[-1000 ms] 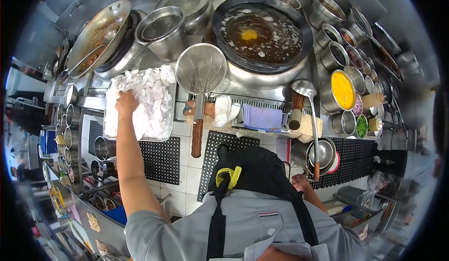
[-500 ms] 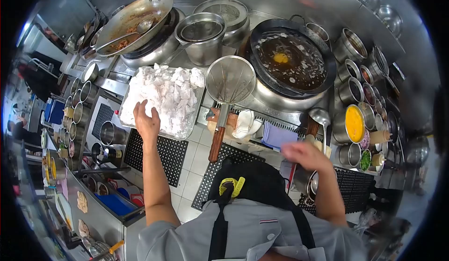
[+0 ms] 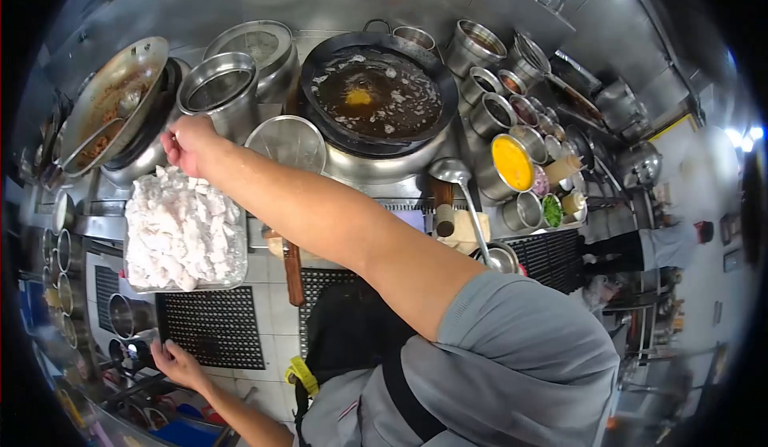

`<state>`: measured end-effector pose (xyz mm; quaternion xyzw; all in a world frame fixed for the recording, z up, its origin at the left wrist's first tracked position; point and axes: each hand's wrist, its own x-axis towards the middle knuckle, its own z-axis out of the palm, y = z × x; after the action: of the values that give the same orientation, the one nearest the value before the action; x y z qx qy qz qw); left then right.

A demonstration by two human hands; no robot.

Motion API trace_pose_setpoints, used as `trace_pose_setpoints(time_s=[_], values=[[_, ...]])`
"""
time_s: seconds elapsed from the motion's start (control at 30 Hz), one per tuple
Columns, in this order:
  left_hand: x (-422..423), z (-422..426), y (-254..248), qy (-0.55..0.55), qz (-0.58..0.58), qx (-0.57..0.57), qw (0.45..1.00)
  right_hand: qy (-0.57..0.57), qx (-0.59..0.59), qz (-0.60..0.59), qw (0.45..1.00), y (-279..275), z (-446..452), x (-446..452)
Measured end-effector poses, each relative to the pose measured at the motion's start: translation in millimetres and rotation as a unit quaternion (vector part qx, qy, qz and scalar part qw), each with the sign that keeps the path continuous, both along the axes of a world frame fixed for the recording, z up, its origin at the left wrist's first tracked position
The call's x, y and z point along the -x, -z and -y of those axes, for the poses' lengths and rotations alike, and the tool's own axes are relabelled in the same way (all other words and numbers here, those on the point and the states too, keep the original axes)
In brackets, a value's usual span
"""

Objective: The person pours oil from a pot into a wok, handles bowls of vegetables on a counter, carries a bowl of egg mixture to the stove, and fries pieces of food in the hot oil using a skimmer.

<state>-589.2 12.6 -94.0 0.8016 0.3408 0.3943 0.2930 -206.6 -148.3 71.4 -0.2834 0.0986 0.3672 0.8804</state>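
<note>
Head view, looking down over your steel tabletop (image 3: 410, 188) in a commercial kitchen. At your left, a rectangular metal tray (image 3: 241, 274) is heaped with white, powder-coated pieces (image 3: 184, 231); what lies under the coating cannot be told.

Your right hand (image 3: 192, 144) reaches across your body, its bare forearm slanting from lower right to upper left. It is at the tray's far edge, fingers loosely bent and apart, with nothing seen in its grasp. Whether it touches the rim or hangs just above cannot be told. Your left hand (image 3: 178, 363) is relaxed, fingers spread, and also appears to hold nothing; it is lower, on your side of the tray, apart from it.

So the tray lies between your 2 hands: the pieces are just toward you from the right hand, and ahead of the left. The right is nearer. The tray looks almost square here, with no clear long axis.

Beyond your right hand stands a steel pot (image 3: 234, 113). Your forearm crosses in front of a mesh strainer (image 3: 284, 147), whose wooden handle (image 3: 294, 277) points toward you. Right of that, a black wok (image 3: 322, 120) holds dark, foam-flecked liquid.
</note>
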Motion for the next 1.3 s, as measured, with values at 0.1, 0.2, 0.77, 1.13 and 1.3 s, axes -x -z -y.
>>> trace_pose_setpoints(time_s=[0.1, 0.2, 0.77, 1.13, 1.3], values=[[61.9, 3.4, 59.3, -0.078, -0.126, 0.022, 0.989, 0.015, -0.03, 0.059, 0.998, -39.4, 36.7, 31.6], [135.6, 16.2, 167.9, -0.099, -0.188, -0.021, 0.977, 0.038, -0.09, 0.168, 0.981, -66.2, 99.4, 68.3], [98.5, 117.2, 228.9, -0.078, -0.236, 0.493, 0.834, 0.044, 0.689, 0.386, 0.611, -0.7, 459.7, 54.0], [102.4, 136.1, 210.1, -0.072, -0.248, 0.472, 0.843, 0.032, 0.622, 0.292, 0.726, 27.1, 465.4, 58.3], [159.3, 146.5, 229.7, -0.08, -0.332, 0.465, 0.817, 0.04, 0.509, 0.211, 0.834, 29.5, 467.6, 56.4]])
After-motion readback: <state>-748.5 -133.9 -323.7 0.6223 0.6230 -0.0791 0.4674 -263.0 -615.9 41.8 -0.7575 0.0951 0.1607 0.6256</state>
